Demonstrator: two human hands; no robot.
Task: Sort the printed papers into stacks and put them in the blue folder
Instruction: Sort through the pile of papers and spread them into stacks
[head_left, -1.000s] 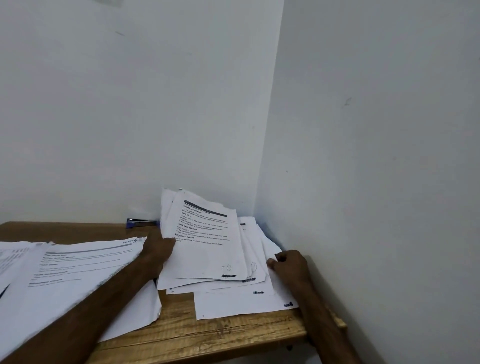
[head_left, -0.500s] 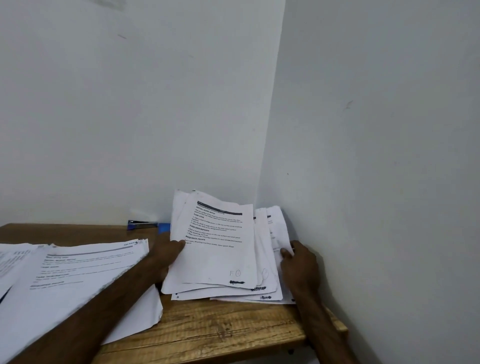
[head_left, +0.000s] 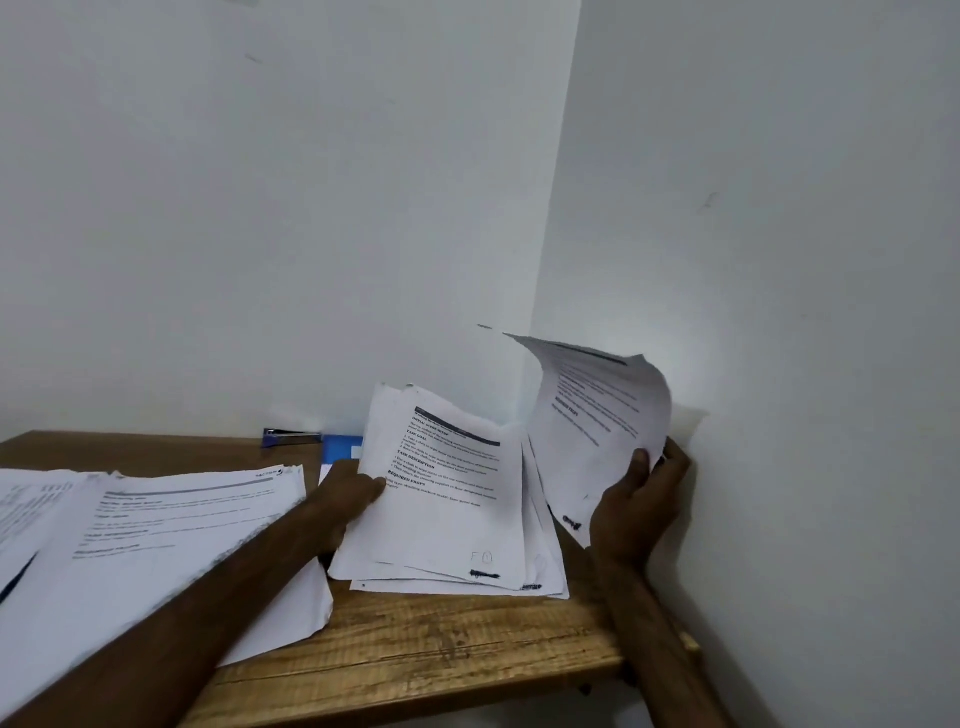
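Loose sheets (head_left: 597, 415) — light, floppy, slippery; my right hand (head_left: 636, 499) pinches their edge, left hand (head_left: 348, 493) grips the pile (head_left: 452, 519).

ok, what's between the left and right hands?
In the head view, the fanned paper pile on the wooden table fills it; the left hand holds its left edge, the right hand grips lifted sheets.

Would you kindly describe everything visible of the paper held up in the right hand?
The paper is white, printed in black with a dark header bar and bold headings, too blurred to read. It stands nearly upright, its top curling leftward, close to the wall. The right hand grips its lower edge, thumb in front. It is just right of the stack; one sheet or several, I cannot tell.
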